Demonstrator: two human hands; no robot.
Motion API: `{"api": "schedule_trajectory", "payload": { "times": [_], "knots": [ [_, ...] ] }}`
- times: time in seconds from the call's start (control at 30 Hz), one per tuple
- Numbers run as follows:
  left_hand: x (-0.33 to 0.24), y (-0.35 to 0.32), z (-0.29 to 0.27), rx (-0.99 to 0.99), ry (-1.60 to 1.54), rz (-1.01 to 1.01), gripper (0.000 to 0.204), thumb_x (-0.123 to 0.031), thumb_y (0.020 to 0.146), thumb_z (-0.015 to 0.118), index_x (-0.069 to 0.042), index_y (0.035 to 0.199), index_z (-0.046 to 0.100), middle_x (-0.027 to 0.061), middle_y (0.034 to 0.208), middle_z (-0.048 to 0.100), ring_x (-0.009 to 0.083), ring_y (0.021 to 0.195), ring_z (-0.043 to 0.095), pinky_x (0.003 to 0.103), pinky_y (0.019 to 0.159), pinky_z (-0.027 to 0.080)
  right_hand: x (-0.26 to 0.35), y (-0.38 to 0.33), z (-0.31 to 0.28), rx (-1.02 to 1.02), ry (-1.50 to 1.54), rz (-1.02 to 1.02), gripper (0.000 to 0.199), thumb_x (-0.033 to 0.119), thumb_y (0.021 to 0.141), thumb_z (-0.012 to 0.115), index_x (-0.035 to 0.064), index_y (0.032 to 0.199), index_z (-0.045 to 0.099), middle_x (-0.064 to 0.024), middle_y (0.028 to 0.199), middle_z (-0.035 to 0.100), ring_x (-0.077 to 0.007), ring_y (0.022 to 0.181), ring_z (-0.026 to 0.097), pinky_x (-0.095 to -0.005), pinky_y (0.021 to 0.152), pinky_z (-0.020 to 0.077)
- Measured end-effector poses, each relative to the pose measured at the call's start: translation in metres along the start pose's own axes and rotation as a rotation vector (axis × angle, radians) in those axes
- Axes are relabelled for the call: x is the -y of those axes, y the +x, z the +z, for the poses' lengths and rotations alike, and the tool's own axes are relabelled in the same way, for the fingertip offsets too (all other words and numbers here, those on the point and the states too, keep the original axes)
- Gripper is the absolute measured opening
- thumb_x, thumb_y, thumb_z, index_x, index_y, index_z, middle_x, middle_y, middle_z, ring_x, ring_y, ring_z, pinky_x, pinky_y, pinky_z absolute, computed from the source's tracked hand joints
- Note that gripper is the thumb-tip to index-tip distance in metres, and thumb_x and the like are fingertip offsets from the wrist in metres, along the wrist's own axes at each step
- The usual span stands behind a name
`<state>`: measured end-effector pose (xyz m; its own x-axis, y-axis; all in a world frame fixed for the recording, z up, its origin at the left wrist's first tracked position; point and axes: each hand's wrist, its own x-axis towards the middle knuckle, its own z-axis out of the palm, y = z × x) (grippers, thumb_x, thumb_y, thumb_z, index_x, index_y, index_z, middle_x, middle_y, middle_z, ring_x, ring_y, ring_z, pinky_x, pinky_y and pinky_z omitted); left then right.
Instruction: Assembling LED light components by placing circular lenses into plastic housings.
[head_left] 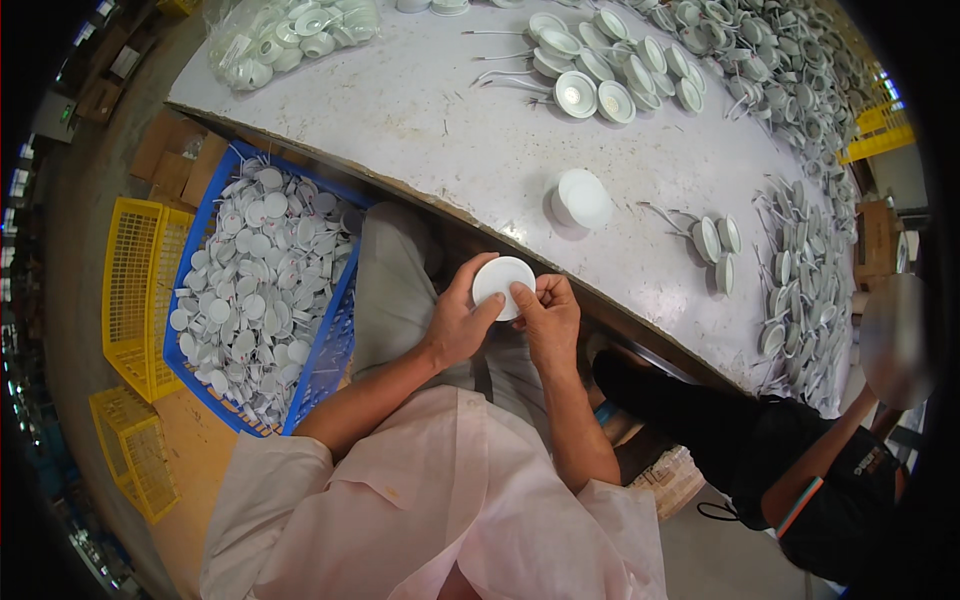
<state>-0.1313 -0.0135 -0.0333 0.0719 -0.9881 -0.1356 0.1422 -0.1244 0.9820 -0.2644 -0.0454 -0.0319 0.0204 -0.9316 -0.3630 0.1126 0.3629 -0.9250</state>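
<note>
In front of my body, just off the table edge, both hands hold one round white lamp disc (497,277), its flat face turned up. My left hand (455,325) grips the disc's left side, thumb across its lower rim. On the other side, my right hand (552,318) presses its thumb on the face, with the fingers curled behind the rim. The underside is hidden. On the table beyond stands a white cup-shaped lamp housing (580,197). A few white lamps with wires (706,241) lie to its right.
At left a blue crate (322,375) holds many wired white discs; yellow crates (135,300) stand beyond it. A plastic bag of housings (290,45), assembled lamps (577,93) and a large heap (760,60) cover parts of the table (400,120). Another person in black (740,440) is at right.
</note>
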Motion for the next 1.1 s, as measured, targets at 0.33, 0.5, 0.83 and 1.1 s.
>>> {"api": "schedule_trajectory", "payload": {
  "times": [0.33, 0.5, 0.83, 1.1],
  "knots": [
    [0.013, 0.001, -0.001, -0.053, 0.074, 0.042, 0.045, -0.012, 0.084, 0.055, 0.000, 0.126, 0.045, 0.0163, 0.111, 0.058, 0.0195, 0.101, 0.057, 0.031, 0.087, 0.045, -0.003, -0.003, 0.003, -0.009, 0.022, 0.016, 0.027, 0.010, 0.080, 0.070, 0.0087, 0.073, 0.043, -0.0003, 0.061, 0.053, -0.0040, 0.048, 0.050, -0.0186, 0.040, 0.0405],
    [0.015, 0.003, -0.008, -0.077, 0.074, 0.021, 0.043, -0.011, 0.083, 0.057, 0.000, 0.123, 0.047, 0.0153, 0.108, 0.060, 0.0187, 0.098, 0.058, 0.030, 0.084, 0.047, -0.008, -0.001, 0.010, -0.004, -0.033, 0.001, 0.029, 0.013, 0.081, 0.069, 0.0095, 0.073, 0.042, 0.0016, 0.060, 0.049, -0.0036, 0.047, 0.047, -0.0197, 0.039, 0.0375],
    [0.011, 0.004, -0.021, -0.235, 0.090, -0.139, 0.033, -0.031, 0.087, 0.061, -0.001, 0.101, 0.063, 0.0073, 0.084, 0.065, 0.0133, 0.077, 0.061, 0.028, 0.067, 0.050, -0.011, -0.011, 0.026, 0.157, -0.054, -0.147, 0.020, 0.009, 0.088, 0.061, 0.0108, 0.080, 0.042, 0.0015, 0.069, 0.051, -0.0038, 0.056, 0.048, -0.0174, 0.048, 0.0402],
    [-0.009, 0.010, -0.104, -0.527, -0.042, -0.193, 0.031, -0.028, 0.088, 0.060, -0.001, 0.101, 0.066, 0.0048, 0.088, 0.067, 0.0114, 0.078, 0.062, 0.027, 0.072, 0.049, -0.004, -0.007, 0.037, 0.211, -0.127, -0.105, 0.010, 0.007, 0.087, 0.061, 0.0062, 0.090, 0.052, 0.0000, 0.071, 0.053, -0.0064, 0.061, 0.051, -0.0205, 0.057, 0.0439]
  ]
}}
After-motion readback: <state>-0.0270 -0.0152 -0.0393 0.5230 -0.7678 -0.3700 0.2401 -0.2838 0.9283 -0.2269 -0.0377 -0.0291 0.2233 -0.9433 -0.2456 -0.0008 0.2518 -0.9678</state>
